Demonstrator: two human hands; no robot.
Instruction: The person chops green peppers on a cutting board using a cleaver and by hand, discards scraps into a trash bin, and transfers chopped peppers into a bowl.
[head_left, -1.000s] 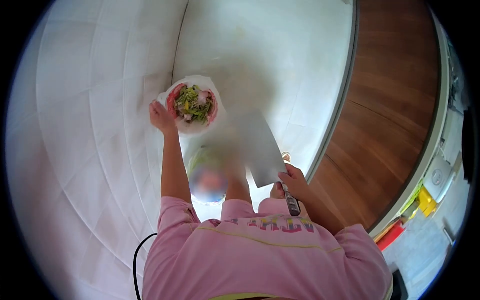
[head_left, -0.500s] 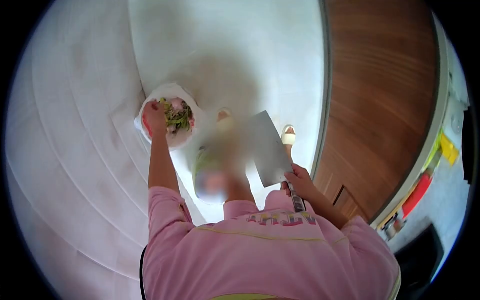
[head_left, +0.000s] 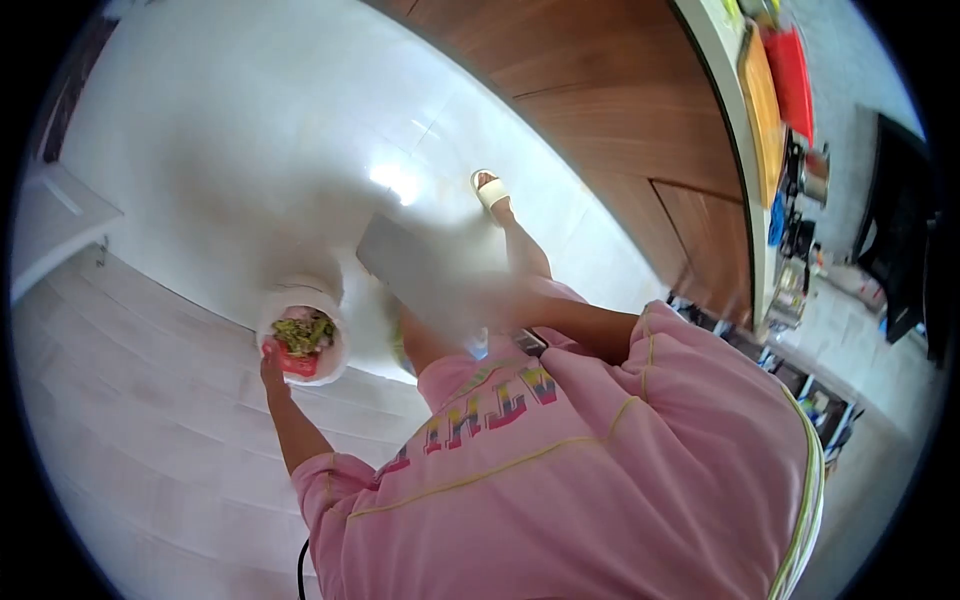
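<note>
My left hand (head_left: 271, 367) is at the near left rim of a white-lined bin (head_left: 332, 355). Its fingers are small and partly hidden, beside a red plastic-looking item (head_left: 297, 362) inside; whether they grip it I cannot tell. Green leafy scraps (head_left: 303, 332) and something pale pink lie in the bin. In front of my lap, my right hand (head_left: 510, 305), blurred, is closed around the handle of a cleaver (head_left: 410, 270). The broad grey blade points up and left, with its lower part blurred.
Brown wooden cabinets (head_left: 610, 90) rise at the right. On the counter above are a wooden board (head_left: 762, 120), a red item (head_left: 792, 85) and a metal pot (head_left: 815, 175). My sandalled foot (head_left: 490, 190) is on the pale floor. A white ledge (head_left: 60, 225) juts in at the left.
The view has turned, so the bin appears lower and the cabinets slanted. My left hand has moved from over the scraps to the bin's rim. The cleaver blade now leans further left.
</note>
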